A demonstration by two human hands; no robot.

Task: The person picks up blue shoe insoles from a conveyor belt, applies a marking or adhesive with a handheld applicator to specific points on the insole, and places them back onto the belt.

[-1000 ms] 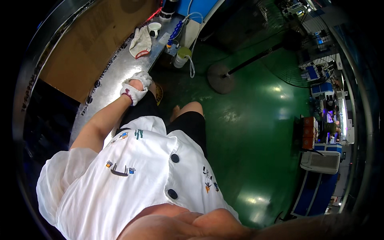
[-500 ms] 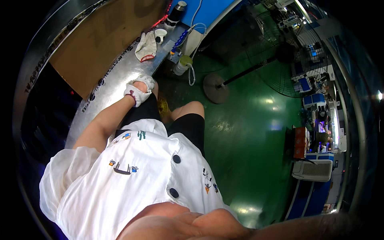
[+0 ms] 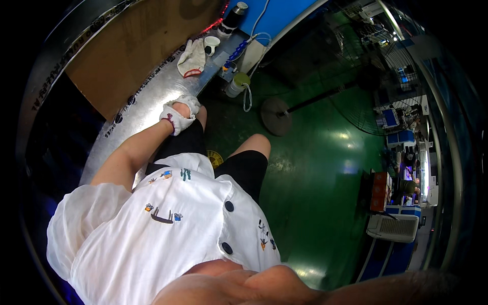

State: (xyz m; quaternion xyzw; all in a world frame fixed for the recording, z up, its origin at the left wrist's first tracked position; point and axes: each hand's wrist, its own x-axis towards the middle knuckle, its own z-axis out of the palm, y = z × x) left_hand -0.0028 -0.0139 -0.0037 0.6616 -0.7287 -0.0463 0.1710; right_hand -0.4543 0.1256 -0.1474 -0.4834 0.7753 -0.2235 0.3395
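Observation:
My left hand (image 3: 181,115) wears a white knit glove with a dark red edge, and a patch of bare skin shows through it. It rests by my thigh at the edge of the shiny metal bench (image 3: 148,96). Its fingers are hidden, so whether it holds anything does not show. Farther along the bench lies another white glove (image 3: 192,57) with a red cuff, beside a white cup (image 3: 211,44). My right hand is out of view.
A dark flask (image 3: 233,19), a blue jointed hose (image 3: 236,53) and a lidded container with a white loop (image 3: 236,85) are at the bench's far end. A standing fan's round base (image 3: 276,117) is on the green floor (image 3: 315,193). A brown board (image 3: 122,56) rises along the bench.
My right knee has swung to the right, widening the gap between my legs. The view has shifted slightly. My left hand stays in about the same place by the bench edge.

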